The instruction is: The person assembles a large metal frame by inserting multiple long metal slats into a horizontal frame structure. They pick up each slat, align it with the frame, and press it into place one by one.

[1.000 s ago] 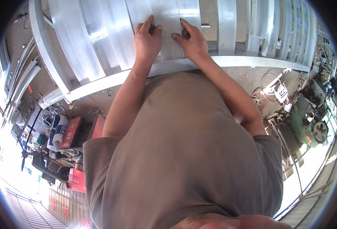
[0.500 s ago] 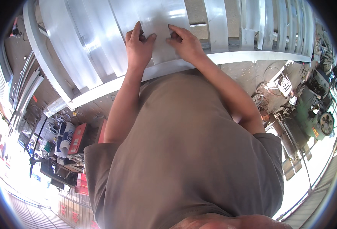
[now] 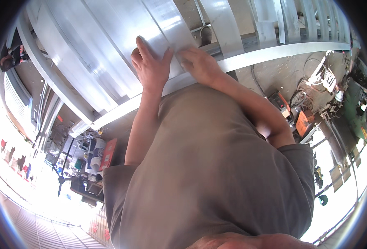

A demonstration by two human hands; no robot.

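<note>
Wide, shiny metal strips [image 3: 117, 39] lie side by side across a pale metal frame [image 3: 270, 53] in front of me. My left hand [image 3: 151, 70] rests on the strips near the frame's near rail, index finger and thumb spread and the other fingers partly curled. Just to its right, my right hand [image 3: 201, 67] lies over the edge of the rightmost of these closely laid strips, close to the rail. Its fingers are stretched toward the left hand and slightly blurred. Neither hand is wrapped round anything that I can see.
Narrower metal slats [image 3: 223, 27] with gaps between them continue right. A dark shoe-like shape [image 3: 206, 35] shows through one gap. Another person [image 3: 10, 61] is at the far left. Cables [image 3: 302, 99], an orange box [image 3: 304, 121] and a red box [image 3: 108, 154] lie around the frame.
My view has turned, so the frame appears tilted. My right hand has moved down and closer to the left hand, its fingers lower on the strip. A person has come into view at left.
</note>
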